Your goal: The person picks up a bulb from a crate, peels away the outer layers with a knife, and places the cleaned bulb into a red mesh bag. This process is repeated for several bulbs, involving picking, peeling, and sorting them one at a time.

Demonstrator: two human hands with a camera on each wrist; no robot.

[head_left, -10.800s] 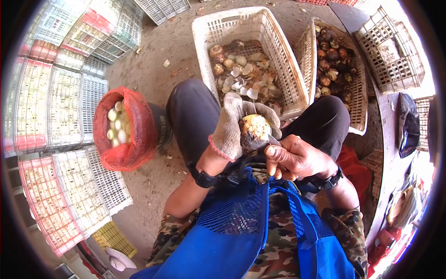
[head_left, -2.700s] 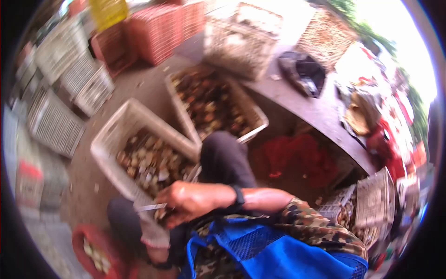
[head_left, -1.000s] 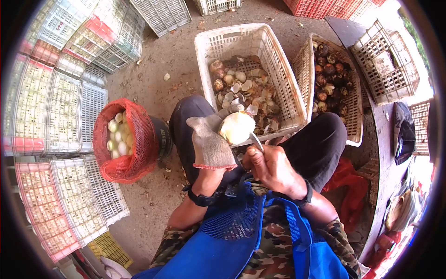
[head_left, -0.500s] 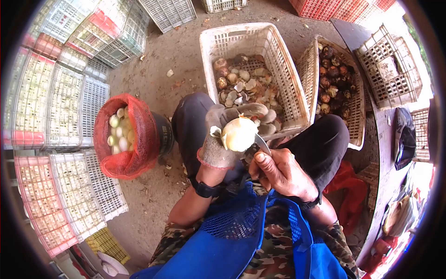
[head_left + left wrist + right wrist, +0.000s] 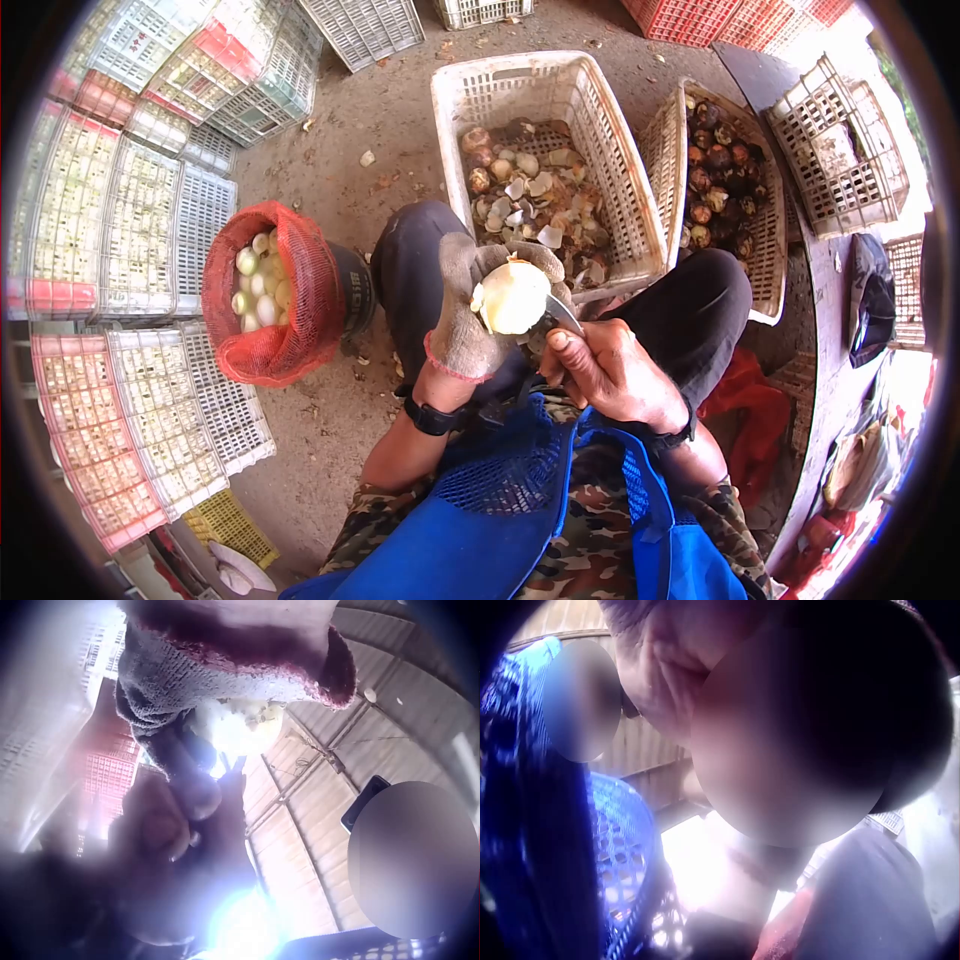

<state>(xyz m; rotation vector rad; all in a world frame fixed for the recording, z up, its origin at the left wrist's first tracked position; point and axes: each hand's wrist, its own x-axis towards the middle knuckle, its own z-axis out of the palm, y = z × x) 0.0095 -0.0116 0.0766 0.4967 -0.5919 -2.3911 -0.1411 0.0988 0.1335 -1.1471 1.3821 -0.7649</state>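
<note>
In the head view my gloved left hand (image 5: 462, 325) cradles a pale, mostly peeled onion (image 5: 513, 297), its fingers curled round the far side. My bare right hand (image 5: 628, 378) grips a short knife (image 5: 565, 315), its blade at the onion's right side and its handle hidden in the fist. From the left wrist, the grey knit glove (image 5: 169, 682) shows above the overexposed onion (image 5: 247, 731). The right wrist view is dark and blurred, with only part of that hand (image 5: 664, 675) showing.
Past my knees stands a white crate (image 5: 505, 75) with peelings and bulbs. Dark unpeeled bulbs fill another crate (image 5: 665, 150) at its right. A bucket lined with red mesh (image 5: 320, 300) holds pale bulbs at my left, near stacked crates (image 5: 140, 210).
Earlier the held bulb was brown-skinned; now it is pale. The view swung right and came back. Since half a second ago, the left fingers have drawn in and a hanging peel flap is gone.
</note>
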